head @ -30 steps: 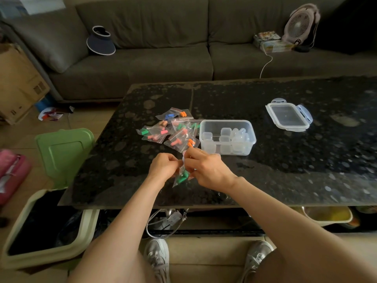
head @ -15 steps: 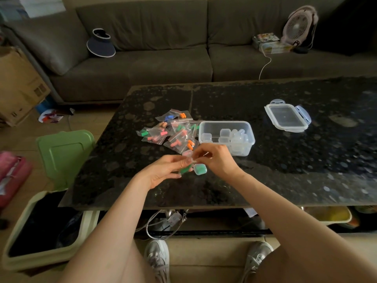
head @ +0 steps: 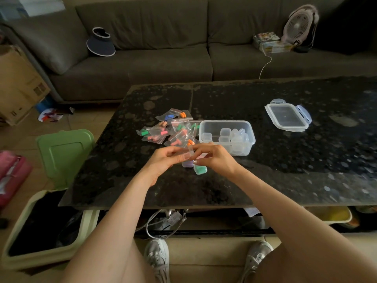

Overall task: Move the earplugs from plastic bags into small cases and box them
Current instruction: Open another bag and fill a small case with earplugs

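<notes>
Head — hands [head: 165, 158] [head: 216, 158] inside table's [head: 285, 180] near edge

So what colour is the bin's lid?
The bin's lid is light green, clearest in the head view.

Bagged earplugs [head: 161, 132] lie heaped just beside the open clear box [head: 244, 149] holding small cases [head: 225, 132].

Left hand [head: 163, 159] and right hand [head: 217, 158] around small clear case [head: 189, 153]
</notes>
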### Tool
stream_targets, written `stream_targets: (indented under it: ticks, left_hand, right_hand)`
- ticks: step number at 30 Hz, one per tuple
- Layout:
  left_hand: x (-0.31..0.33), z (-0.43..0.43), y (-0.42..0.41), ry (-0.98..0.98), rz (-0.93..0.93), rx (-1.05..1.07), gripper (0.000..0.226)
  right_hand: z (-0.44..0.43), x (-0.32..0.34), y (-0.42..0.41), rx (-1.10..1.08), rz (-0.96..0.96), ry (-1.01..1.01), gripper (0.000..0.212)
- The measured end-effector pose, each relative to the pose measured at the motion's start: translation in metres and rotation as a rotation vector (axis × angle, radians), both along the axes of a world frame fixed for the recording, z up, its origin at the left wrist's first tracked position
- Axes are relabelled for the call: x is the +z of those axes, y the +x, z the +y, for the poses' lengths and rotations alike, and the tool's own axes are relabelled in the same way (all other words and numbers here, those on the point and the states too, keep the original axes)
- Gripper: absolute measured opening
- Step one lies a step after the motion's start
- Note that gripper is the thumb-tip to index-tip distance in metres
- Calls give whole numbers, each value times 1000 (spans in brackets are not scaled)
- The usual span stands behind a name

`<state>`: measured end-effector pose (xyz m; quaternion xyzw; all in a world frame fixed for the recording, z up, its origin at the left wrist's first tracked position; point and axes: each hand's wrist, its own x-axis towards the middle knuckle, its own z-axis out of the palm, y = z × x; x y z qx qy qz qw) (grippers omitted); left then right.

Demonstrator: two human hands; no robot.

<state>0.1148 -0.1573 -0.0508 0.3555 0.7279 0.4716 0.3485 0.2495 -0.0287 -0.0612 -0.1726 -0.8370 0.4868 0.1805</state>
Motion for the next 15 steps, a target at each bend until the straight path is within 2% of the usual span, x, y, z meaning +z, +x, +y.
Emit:
stream_targets:
  ticks: [4, 6, 8, 10, 12, 15]
  left_hand:
    - [-7, -1, -5, -45, 296, 50, 49]
    - [-12, -2, -4, -34, 402, 18, 40]
    - [-15, -1, -3, -18, 462, -29, 35]
    - [-18, 0, -4, -19, 530, -98, 39]
    - [-21, 0, -6, -31, 616, -144, 46]
    - [-24, -3, -13, -34, 655, -106, 43]
  right_hand:
    - [2, 1, 3, -7, -108, -293, 19]
    - [1, -3, 2, -81, -140, -351, 25]
    - [-3, -7, -1, -162, -141, -404, 22]
    - [-7, -11, -5, -231, -130, -472, 12]
    - [-9, -15, -10, -275, -108, -548, 14]
    - [-12, -19, -16, -280, -92, -674, 15]
